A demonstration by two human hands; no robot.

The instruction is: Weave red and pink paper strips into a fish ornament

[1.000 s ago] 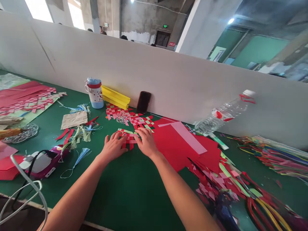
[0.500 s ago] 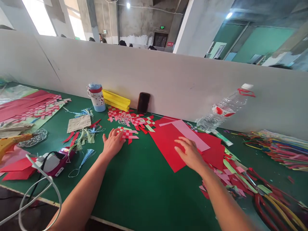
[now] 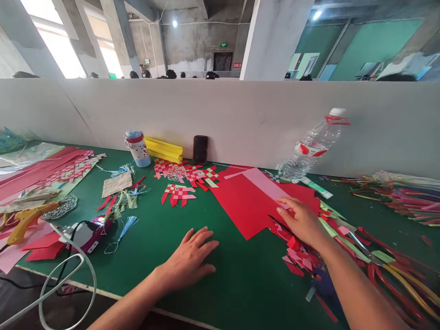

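Observation:
Fingers spread, my left hand (image 3: 192, 256) hovers over or rests on the green table near its front edge, holding nothing. My right hand (image 3: 300, 220) is over the right part of a large red paper sheet (image 3: 237, 201), its fingertips near the end of a pink paper strip (image 3: 263, 183). A dark, thin pointed object (image 3: 279, 223) shows below its fingers; whether the hand grips it is hidden. Red and pink scraps (image 3: 299, 256) lie under the right wrist. A woven red, pink and green checkered piece (image 3: 178, 193) lies beyond my left hand, untouched.
A clear bottle (image 3: 312, 146) leans by the partition, near a phone (image 3: 200, 150), yellow holder (image 3: 163, 149) and cup (image 3: 138, 149). Tassels, a power strip (image 3: 90, 236), glue gun (image 3: 27, 222) and white cable are left; large scissors (image 3: 378, 266) and bundled strips (image 3: 405, 197) right.
My left hand has left the checkered piece and moved toward the front edge and rightward. My right hand has shifted right over the scraps. The view has tilted slightly.

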